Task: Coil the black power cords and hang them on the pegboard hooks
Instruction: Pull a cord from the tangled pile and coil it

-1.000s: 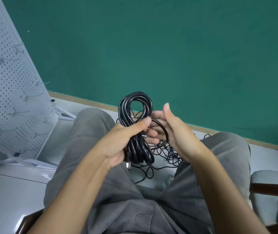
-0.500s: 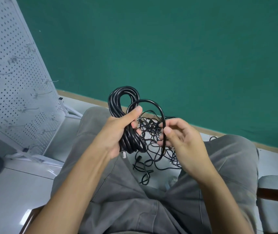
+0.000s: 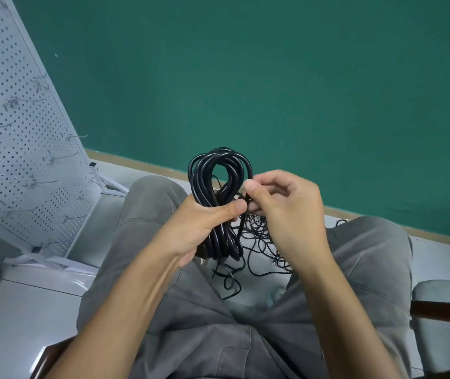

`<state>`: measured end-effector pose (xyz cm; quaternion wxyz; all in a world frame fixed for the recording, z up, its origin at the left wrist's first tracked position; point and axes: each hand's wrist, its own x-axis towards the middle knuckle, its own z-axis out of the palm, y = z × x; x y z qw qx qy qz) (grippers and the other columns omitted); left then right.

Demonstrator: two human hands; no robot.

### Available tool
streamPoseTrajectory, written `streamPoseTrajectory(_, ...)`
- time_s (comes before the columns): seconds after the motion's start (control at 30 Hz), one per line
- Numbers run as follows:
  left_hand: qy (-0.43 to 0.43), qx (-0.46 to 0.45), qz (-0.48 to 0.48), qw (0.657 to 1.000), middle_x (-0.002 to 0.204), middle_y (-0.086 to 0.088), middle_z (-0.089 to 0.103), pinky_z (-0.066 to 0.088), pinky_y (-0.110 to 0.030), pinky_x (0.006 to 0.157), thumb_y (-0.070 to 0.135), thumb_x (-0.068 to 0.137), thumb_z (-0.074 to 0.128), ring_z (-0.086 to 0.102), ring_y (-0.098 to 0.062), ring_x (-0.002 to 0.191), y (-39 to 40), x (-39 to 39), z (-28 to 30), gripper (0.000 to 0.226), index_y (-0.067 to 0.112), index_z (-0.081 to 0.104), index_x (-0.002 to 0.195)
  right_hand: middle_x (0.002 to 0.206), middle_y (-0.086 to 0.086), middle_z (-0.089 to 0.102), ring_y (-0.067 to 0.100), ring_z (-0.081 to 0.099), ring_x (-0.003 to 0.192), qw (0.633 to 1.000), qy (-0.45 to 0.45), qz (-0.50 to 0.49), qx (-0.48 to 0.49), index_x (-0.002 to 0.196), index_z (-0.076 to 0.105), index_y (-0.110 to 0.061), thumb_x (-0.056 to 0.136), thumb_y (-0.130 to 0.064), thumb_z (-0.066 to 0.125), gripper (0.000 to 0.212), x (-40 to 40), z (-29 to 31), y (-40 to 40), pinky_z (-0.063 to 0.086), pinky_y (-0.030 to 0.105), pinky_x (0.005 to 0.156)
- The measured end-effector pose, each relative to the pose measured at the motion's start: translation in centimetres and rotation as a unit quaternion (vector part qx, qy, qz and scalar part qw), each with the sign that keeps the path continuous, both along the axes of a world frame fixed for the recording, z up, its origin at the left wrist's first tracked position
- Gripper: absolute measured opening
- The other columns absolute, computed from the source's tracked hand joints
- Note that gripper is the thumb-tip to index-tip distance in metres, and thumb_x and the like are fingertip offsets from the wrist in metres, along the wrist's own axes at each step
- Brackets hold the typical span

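Note:
My left hand (image 3: pixel 204 225) grips a coil of black power cord (image 3: pixel 218 173) around its middle, with the loops standing up above my fist and hanging below it. My right hand (image 3: pixel 284 209) pinches one strand of the same cord against the coil's right side, thumb and forefinger together. A tangle of loose black cords (image 3: pixel 262 247) lies on the floor between my knees. The white pegboard (image 3: pixel 13 149) leans at the left, with several bare metal hooks (image 3: pixel 62 157) sticking out of it.
I sit with grey-trousered legs (image 3: pixel 147 203) spread over a pale grey floor. A green wall (image 3: pixel 273 77) with a wooden skirting runs behind. The pegboard's white frame feet (image 3: pixel 109 184) reach toward my left knee. A grey chair arm (image 3: pixel 442 296) is at the right.
My right hand brought a wide loop of cord up and in against the coil, and now pinches it there. The coil in my left hand has shifted right and slightly upward.

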<state>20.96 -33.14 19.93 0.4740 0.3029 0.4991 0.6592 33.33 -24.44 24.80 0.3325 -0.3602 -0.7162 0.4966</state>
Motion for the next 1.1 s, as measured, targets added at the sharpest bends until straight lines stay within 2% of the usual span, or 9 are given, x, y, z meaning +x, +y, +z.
streamPoseTrajectory(0.07, 0.002, 0.007, -0.014, 1.000, 0.111, -0.008, 0.078, 0.055, -0.028, 0.092, 0.027, 0.078, 0.081, 0.071, -0.017, 0.108, 0.0, 0.0, 0.1, 0.033, 0.016, 0.080, 0.109, 0.074, 0.002, 0.073, 0.025, 0.073, 0.066, 1.000, 0.013, 0.005, -0.022, 0.082, 0.073, -0.016, 0.089, -0.014, 0.079, 0.010, -0.3, 0.4, -0.3, 0.063, 0.046, 0.072)
streamPoseTrajectory(0.17, 0.000, 0.019, -0.025, 1.000, 0.113, -0.011, 0.077, 0.057, -0.029, 0.086, 0.024, 0.079, 0.081, 0.072, -0.019, 0.103, -0.1, 0.0, 0.2, 0.038, 0.007, 0.076, 0.113, 0.072, 0.011, 0.071, 0.027, 0.072, 0.060, 0.998, 0.038, 0.001, -0.047, 0.082, 0.069, -0.008, 0.084, -0.010, 0.083, 0.014, -0.5, 0.8, -0.4, 0.064, 0.046, 0.062)
streamPoseTrajectory(0.33, 0.011, 0.019, -0.037, 0.999, 0.116, -0.009, 0.075, 0.054, -0.030, 0.086, 0.021, 0.086, 0.072, 0.067, -0.011, 0.094, -0.1, 0.2, 0.7, 0.041, 0.005, 0.071, 0.124, 0.066, 0.023, 0.067, 0.019, 0.061, 0.051, 0.996, 0.041, 0.008, -0.079, 0.083, 0.065, 0.002, 0.079, -0.012, 0.087, 0.026, -0.5, 1.0, -0.2, 0.055, 0.024, 0.051)
streamPoseTrajectory(0.5, -0.036, 0.001, -0.036, 0.999, 0.072, -0.002, 0.062, 0.059, -0.032, 0.072, 0.021, 0.081, 0.074, 0.061, -0.016, 0.071, -0.3, 0.4, 0.7, 0.009, 0.015, 0.075, 0.088, 0.071, 0.018, 0.061, 0.028, 0.059, 0.050, 0.977, 0.043, 0.062, -0.198, 0.091, 0.061, -0.002, 0.079, -0.015, 0.086, 0.030, -0.6, 0.7, 0.7, 0.053, 0.040, 0.050)
streamPoseTrajectory(0.63, -0.040, -0.002, -0.034, 0.999, 0.071, -0.008, 0.059, 0.055, -0.035, 0.062, 0.016, 0.091, 0.073, 0.063, -0.026, 0.066, -0.3, 0.2, 0.5, 0.018, 0.003, 0.065, 0.100, 0.073, 0.021, 0.059, 0.031, 0.055, 0.058, 0.951, 0.056, 0.144, -0.268, 0.095, 0.058, -0.005, 0.077, -0.025, 0.084, 0.037, -0.4, -0.3, 1.5, 0.051, 0.038, 0.057)
streamPoseTrajectory(0.73, -0.078, 0.000, -0.018, 0.997, 0.073, -0.008, 0.063, 0.057, -0.038, 0.070, 0.021, 0.088, 0.070, 0.066, -0.025, 0.068, -0.3, -0.1, 0.5, 0.027, -0.004, 0.068, 0.099, 0.077, 0.013, 0.063, 0.025, 0.058, 0.065, 0.946, 0.088, 0.151, -0.273, 0.104, 0.062, -0.002, 0.093, -0.030, 0.069, 0.031, 0.0, -1.6, 1.1, 0.051, 0.034, 0.063)
streamPoseTrajectory(0.83, -0.111, 0.015, 0.023, 0.993, 0.069, -0.004, 0.065, 0.060, -0.035, 0.072, 0.026, 0.089, 0.074, 0.067, -0.021, 0.068, -0.4, -0.4, 0.7, 0.022, 0.012, 0.072, 0.071, 0.106, 0.003, 0.076, 0.014, 0.072, 0.100, 0.954, 0.022, 0.164, -0.249, 0.119, 0.070, -0.010, 0.105, -0.047, 0.042, 0.048, 0.5, -3.5, 0.0, 0.054, 0.034, 0.095)
streamPoseTrajectory(0.9, -0.156, 0.021, 0.068, 0.985, 0.067, 0.000, 0.064, 0.060, -0.032, 0.069, 0.031, 0.083, 0.072, 0.066, -0.018, 0.065, -0.3, -0.6, 0.8, 0.023, 0.018, 0.070, 0.064, 0.113, -0.001, 0.077, 0.013, 0.070, 0.113, 0.957, -0.038, 0.182, -0.223, 0.115, 0.073, -0.025, 0.106, -0.051, 0.033, 0.050, 0.9, -4.7, -0.7, 0.048, 0.039, 0.109)
streamPoseTrajectory(1.1, -0.281, 0.034, 0.225, 0.932, 0.065, 0.004, 0.054, 0.056, -0.026, 0.060, 0.027, 0.098, 0.066, 0.059, -0.011, 0.059, 0.4, -1.0, 0.5, 0.025, 0.019, 0.054, 0.078, 0.105, -0.003, 0.079, 0.013, 0.072, 0.105, 0.955, -0.135, 0.196, -0.177, 0.115, 0.072, -0.025, 0.097, -0.060, 0.028, 0.059, 1.4, -5.7, -1.3, 0.046, 0.046, 0.109)
